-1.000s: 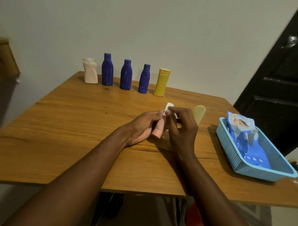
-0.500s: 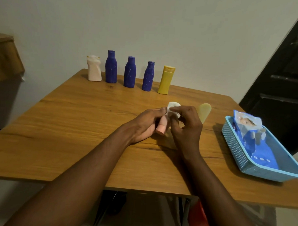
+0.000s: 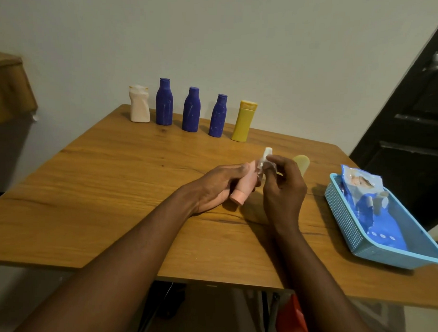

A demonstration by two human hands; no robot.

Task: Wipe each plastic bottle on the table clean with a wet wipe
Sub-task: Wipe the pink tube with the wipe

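My left hand [image 3: 216, 188] grips a small pink bottle [image 3: 244, 186] just above the table's middle, its cap pointing toward me. My right hand [image 3: 283, 190] pinches a white wet wipe [image 3: 264, 160] against the bottle's far end. A pale yellow bottle [image 3: 302, 163] lies just behind my right hand, partly hidden. Along the far edge stand a white bottle [image 3: 139, 104], three blue bottles [image 3: 164, 102] [image 3: 191, 110] [image 3: 218, 115] and a yellow bottle [image 3: 244, 121].
A light blue plastic basket [image 3: 345, 220] sits on the wooden table [image 3: 113, 187] at the right edge, holding a blue wet wipe pack [image 3: 368, 196]. A black door [image 3: 417, 138] stands to the right. A wall runs behind the bottles.
The pink bottle has turned in my left hand, so more of its cap end shows. My right hand has lifted the wipe higher at the bottle's far end.
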